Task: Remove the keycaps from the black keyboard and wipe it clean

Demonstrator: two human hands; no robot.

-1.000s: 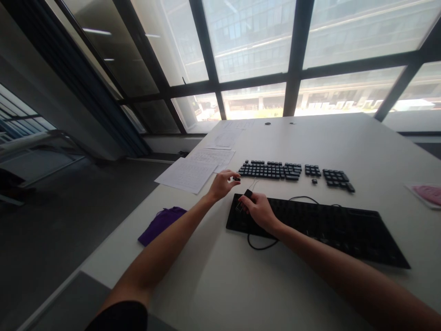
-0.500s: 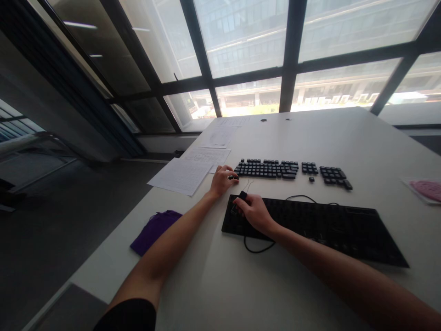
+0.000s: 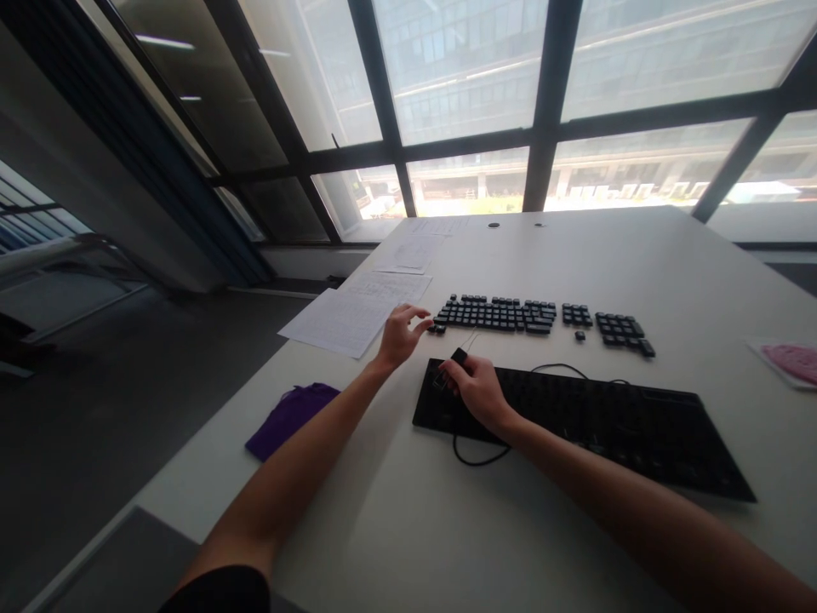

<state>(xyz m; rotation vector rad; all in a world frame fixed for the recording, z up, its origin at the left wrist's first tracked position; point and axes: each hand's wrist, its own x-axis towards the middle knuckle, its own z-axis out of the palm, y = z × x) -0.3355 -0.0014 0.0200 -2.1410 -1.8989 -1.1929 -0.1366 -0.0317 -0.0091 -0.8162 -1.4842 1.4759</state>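
My left hand hovers just left of the rows of loose black keycaps, its thumb and fingers apart and nothing between them. Two keycaps lie right beside its fingertips. Over the left end of the black keyboard base, my right hand is closed around a keycap puller with a black handle and thin wire loops pointing away from me. Part of the base is hidden under my right hand and forearm. A single keycap sits apart from the rows.
Printed sheets lie along the table's left side. A purple cloth pouch rests near the left edge, by my left forearm. The keyboard's cable loops out in front. A pink item lies at the far right, with windows behind the table.
My left hand has let go of a keycap at the left end of the rows and drawn back leftward, fingers parting. My right hand stays over the keyboard with the puller.
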